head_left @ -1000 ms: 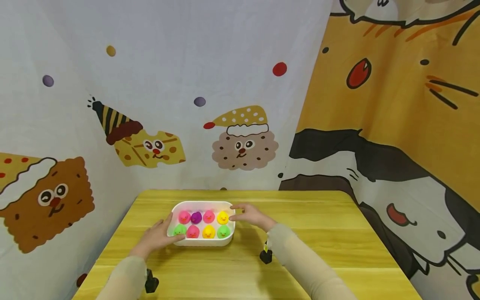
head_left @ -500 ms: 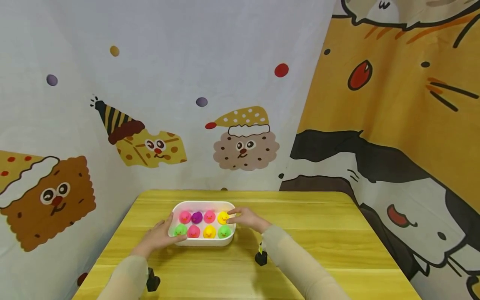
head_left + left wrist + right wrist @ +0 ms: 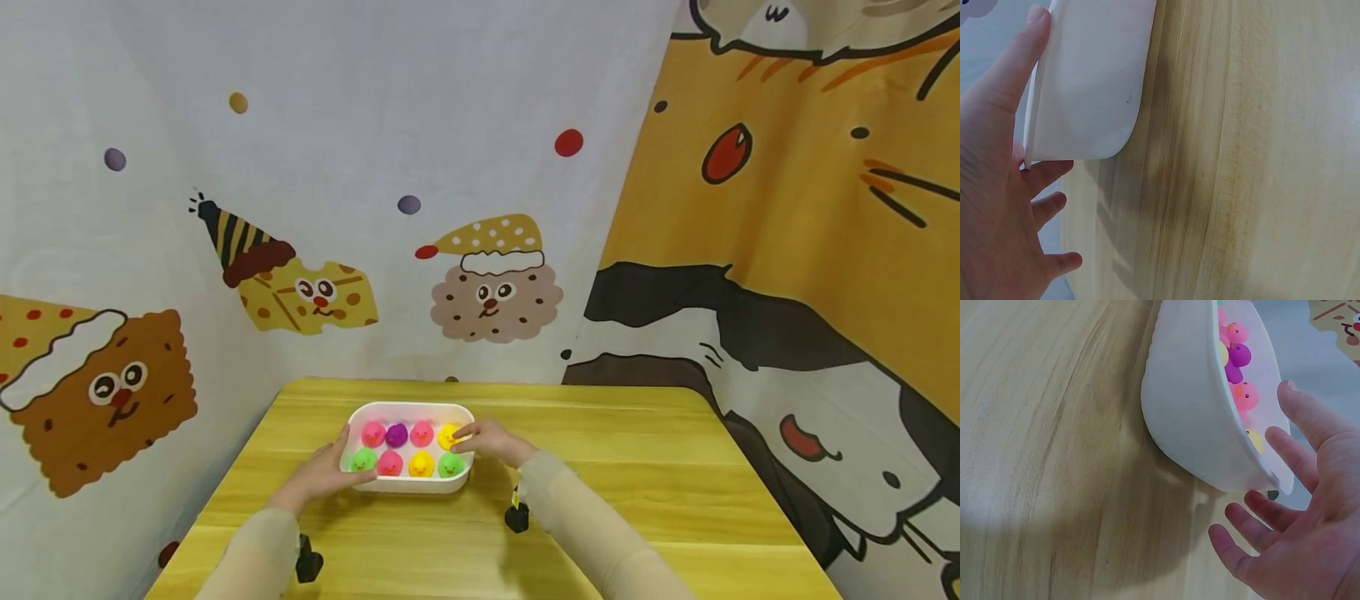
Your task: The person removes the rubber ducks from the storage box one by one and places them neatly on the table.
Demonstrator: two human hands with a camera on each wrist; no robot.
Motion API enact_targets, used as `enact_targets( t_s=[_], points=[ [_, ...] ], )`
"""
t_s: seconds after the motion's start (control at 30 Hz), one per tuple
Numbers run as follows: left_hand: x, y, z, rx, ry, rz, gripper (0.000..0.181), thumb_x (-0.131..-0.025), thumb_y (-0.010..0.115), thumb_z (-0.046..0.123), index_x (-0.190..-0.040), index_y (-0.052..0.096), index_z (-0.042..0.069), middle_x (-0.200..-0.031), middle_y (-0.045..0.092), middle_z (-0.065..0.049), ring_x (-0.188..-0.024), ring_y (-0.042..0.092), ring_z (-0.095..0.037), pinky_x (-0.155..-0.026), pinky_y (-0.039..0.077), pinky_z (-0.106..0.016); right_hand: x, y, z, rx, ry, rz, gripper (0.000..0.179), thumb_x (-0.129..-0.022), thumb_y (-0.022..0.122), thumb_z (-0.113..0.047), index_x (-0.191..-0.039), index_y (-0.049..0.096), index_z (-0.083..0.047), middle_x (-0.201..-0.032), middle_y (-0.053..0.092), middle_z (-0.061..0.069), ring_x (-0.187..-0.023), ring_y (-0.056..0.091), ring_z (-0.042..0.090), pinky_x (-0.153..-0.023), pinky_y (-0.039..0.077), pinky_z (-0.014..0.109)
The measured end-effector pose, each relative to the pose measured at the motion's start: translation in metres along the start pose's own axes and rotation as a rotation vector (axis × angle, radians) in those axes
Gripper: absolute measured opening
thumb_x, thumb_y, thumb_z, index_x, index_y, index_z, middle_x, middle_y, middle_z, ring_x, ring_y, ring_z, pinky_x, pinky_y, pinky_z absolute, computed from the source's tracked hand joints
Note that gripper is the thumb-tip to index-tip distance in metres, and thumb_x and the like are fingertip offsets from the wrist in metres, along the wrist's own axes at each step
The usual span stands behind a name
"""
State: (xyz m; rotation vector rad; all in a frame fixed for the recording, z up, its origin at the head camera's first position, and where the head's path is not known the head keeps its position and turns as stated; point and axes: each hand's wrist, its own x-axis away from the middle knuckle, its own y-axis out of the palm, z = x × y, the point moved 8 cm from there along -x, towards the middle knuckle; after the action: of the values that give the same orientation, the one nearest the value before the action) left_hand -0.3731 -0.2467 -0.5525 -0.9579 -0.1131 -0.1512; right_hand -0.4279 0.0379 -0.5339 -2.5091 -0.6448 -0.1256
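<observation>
A white plastic box (image 3: 416,486) holds rubber ducks in two rows on the table. The back row has a pink, a purple (image 3: 396,436), another pink (image 3: 422,433) and a yellow duck (image 3: 447,437). In front are two green, one pink and one yellow duck. My left hand (image 3: 324,472) rests on the box's left front corner; in the left wrist view the thumb lies along the rim, other fingers spread. My right hand (image 3: 501,442) reaches over the right rim, fingertips beside the back yellow duck. In the right wrist view its thumb and index finger stand apart, near the yellow duck (image 3: 1255,441).
The box stands toward the back left of a wooden table (image 3: 600,483). A white curtain (image 3: 337,125) with cartoon prints hangs behind it. A black wrist device (image 3: 517,517) sits under the right sleeve, another (image 3: 308,562) by the left one.
My right hand has moved slightly left, its fingers passing further over the rim toward the back yellow duck. The left hand stays at its corner. The view has shifted a little.
</observation>
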Motion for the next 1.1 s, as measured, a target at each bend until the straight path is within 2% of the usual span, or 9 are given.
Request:
enact_targets(
  t_s=[0.23,0.4,0.73,0.93,1.1],
  points=[
    [0.000,0.002,-0.001,0.012,0.006,0.001,0.119,-0.076,0.069,0.064,-0.155,0.003,0.004,-0.150,0.025,-0.034,-0.134,0.024,-0.056,-0.099,0.027,-0.073,0.000,0.006,-0.001,0.008,-0.015,-0.009,0.039,-0.080,0.080,-0.025,-0.111,0.072,-0.002,-0.116,0.064,0.012,-0.105,0.055,0.026,-0.097,0.044,0.050],
    [0.002,0.002,0.000,0.041,0.004,-0.001,0.119,-0.076,0.070,0.063,-0.155,0.003,0.005,-0.151,0.025,-0.033,-0.134,0.025,-0.055,-0.100,0.027,-0.072,-0.005,0.011,0.007,-0.004,-0.009,0.000,0.036,-0.080,0.079,-0.020,-0.110,0.072,-0.001,-0.113,0.066,0.010,-0.106,0.055,0.025,-0.101,0.041,0.048],
    [0.002,0.001,0.002,0.071,0.023,0.005,0.119,-0.077,0.072,0.060,-0.155,0.002,0.003,-0.150,0.025,-0.034,-0.133,0.028,-0.054,-0.100,0.030,-0.071,-0.011,0.016,0.010,0.064,-0.002,0.037,0.030,-0.079,0.080,-0.020,-0.105,0.075,-0.006,-0.110,0.067,0.007,-0.102,0.056,0.021,-0.099,0.043,0.042],
    [0.002,0.000,0.002,0.086,0.027,0.005,0.119,-0.077,0.073,0.058,-0.155,0.002,0.002,-0.150,0.026,-0.033,-0.133,0.029,-0.054,-0.100,0.030,-0.070,-0.014,0.018,0.013,0.111,0.024,0.042,0.029,-0.075,0.084,-0.020,-0.101,0.076,-0.009,-0.111,0.067,0.007,-0.102,0.056,0.021,-0.098,0.043,0.044],
    [0.001,0.001,0.003,0.091,0.027,0.007,0.119,-0.077,0.073,0.058,-0.155,0.002,0.002,-0.151,0.026,-0.032,-0.133,0.030,-0.053,-0.100,0.031,-0.070,-0.013,0.020,0.012,0.168,0.008,0.053,0.029,-0.073,0.085,-0.021,-0.099,0.075,-0.010,-0.110,0.067,0.007,-0.103,0.056,0.023,-0.099,0.042,0.045]
  ],
)
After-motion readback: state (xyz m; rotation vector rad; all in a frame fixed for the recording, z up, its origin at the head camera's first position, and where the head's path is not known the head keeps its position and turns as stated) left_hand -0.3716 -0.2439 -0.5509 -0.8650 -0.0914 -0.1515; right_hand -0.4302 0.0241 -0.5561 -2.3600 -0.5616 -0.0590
